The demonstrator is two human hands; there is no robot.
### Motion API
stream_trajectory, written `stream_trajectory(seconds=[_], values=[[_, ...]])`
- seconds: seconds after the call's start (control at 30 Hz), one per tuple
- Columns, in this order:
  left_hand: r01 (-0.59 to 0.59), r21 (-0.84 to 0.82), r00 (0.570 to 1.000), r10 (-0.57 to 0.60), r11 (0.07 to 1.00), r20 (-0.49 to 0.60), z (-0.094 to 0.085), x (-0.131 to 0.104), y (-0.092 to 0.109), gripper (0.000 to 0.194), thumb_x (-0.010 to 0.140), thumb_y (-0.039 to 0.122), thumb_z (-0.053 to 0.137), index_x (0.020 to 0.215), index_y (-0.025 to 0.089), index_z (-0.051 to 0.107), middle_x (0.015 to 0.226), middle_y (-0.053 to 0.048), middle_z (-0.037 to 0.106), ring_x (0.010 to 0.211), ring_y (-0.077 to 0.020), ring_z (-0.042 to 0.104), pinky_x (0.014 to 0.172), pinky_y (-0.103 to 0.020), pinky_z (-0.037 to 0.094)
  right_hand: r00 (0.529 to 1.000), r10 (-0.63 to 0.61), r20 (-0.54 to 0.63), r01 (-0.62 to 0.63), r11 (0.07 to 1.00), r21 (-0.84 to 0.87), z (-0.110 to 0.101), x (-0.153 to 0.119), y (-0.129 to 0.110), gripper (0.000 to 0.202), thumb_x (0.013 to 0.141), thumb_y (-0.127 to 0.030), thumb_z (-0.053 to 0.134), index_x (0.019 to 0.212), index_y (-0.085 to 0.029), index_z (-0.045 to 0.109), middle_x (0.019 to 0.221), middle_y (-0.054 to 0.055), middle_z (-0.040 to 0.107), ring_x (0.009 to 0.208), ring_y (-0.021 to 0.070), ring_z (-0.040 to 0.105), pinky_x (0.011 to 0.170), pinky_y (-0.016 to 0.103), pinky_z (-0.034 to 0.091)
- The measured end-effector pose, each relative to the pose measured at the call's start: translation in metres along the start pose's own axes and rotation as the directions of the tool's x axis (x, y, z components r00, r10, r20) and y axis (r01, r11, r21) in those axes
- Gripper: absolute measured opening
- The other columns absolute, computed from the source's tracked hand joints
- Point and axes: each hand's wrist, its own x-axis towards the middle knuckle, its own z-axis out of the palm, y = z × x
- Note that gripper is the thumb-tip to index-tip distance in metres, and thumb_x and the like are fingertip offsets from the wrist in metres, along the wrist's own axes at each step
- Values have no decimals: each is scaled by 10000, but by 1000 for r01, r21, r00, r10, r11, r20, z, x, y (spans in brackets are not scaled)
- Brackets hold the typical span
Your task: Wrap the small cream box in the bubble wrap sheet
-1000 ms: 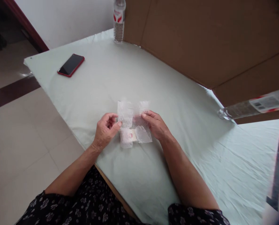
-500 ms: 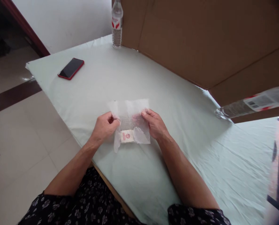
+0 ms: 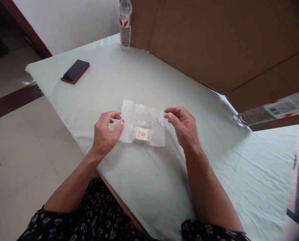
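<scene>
A small cream block with a red print (image 3: 141,134) lies near the front edge of a translucent white wrapping sheet (image 3: 145,115), which is spread on the pale green cloth. My left hand (image 3: 106,132) is beside the sheet's left edge, thumb and fingers apart, holding nothing. To the right of the sheet is my right hand (image 3: 183,125), its fingers curved and parted, with nothing between them. Its fingertips are close to the sheet's upper right corner.
A phone in a red case (image 3: 75,71) lies at the back left. An upright water bottle (image 3: 125,26) stands by a large cardboard panel (image 3: 202,40). Another bottle (image 3: 277,108) rests slanted against the panel at right. The cloth-covered table's edge (image 3: 64,125) runs along the left.
Both hands have let go of the wrapping sheet and moved apart, the right one further right. The sheet now lies flatter, and the block with it is slightly further from me.
</scene>
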Motion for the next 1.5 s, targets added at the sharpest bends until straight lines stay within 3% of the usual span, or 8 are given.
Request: stream_trajectory(seconds=[0.27, 0.47, 0.63, 0.73, 0.93, 1.13, 1.37, 1.5], values=[[-44, -6, 911, 42, 999, 410, -10, -14, 1, 581, 851, 161, 551, 1431, 172, 518, 1044, -99, 749, 1029, -253, 691, 815, -358, 568, 889, -7, 457, 90, 983, -161, -5, -32, -27, 410, 881, -387, 680, 1261, -236, 662, 916, 33, 754, 862, 199, 680, 805, 350, 527], [97, -151, 661, 50, 984, 749, -48, -24, -3, 399, 926, 370, 619, 1284, 203, 672, 634, 24, 666, 575, -140, 609, 541, -238, 453, 596, 82, 799, 15, 993, -114, -22, -79, -25, 356, 921, -434, 686, 1229, -257, 705, 989, 27, 780, 883, 186, 716, 721, 286, 545], [-123, 52, 831, 74, 991, 551, -33, -25, -4, 269, 932, 343, 623, 1138, 196, 715, 790, -21, 709, 713, -167, 657, 677, -283, 528, 818, 72, 571, 60, 976, -208, -16, -77, -17, 251, 951, -419, 625, 1108, -255, 730, 953, 36, 774, 832, 200, 704, 708, 317, 553], [-282, 74, 830, 205, 957, 520, -13, -26, -2, 492, 891, 332, 674, 1359, 211, 585, 1264, -132, 691, 1186, -290, 645, 1004, -437, 530, 911, -82, 405, 203, 942, -266, 4, -63, -13, 404, 907, -438, 675, 1278, -278, 658, 1219, 83, 728, 1073, 261, 687, 859, 396, 575], [-348, 168, 653, 110, 922, 749, 6, -41, -14, 1044, 786, 434, 773, 1604, 157, 184, 1617, -238, 386, 1530, -404, 329, 1225, -568, 305, 890, -151, 430, 334, 858, -390, 31, -47, 2, 483, 864, -348, 689, 1331, -244, 623, 1313, 128, 700, 1222, 330, 645, 1058, 539, 490], [-359, 167, 643, 113, 918, 758, 4, -47, -22, 1032, 830, 467, 716, 1620, 177, 119, 1647, -219, 345, 1558, -384, 278, 1244, -536, 258, 993, -118, -13, 90, 816, -570, -50, -51, 36, 512, 846, -486, 679, 1283, -221, 645, 1285, 149, 705, 1122, 335, 672, 983, 542, 519], [-375, 197, 627, 91, 906, 773, 5, -47, -21, 955, 830, 486, 708, 1598, 169, 239, 1661, -220, 317, 1568, -386, 248, 1253, -551, 236, 907, -322, -272, 30, 692, -721, -78, -78, 33, 467, 872, -517, 646, 1223, -210, 656, 1229, 161, 692, 989, 300, 675, 869, 498, 538], [-384, 220, 641, 87, 897, 762, 4, -49, -22, 947, 825, 467, 717, 1596, 174, 252, 1659, -222, 320, 1563, -392, 258, 1249, -571, 243, 998, -10, 70, 51, 786, -616, -32, -87, 11, 434, 918, -465, 614, 1275, -220, 640, 811, 36, 739, 618, 198, 642, 632, 345, 486]])
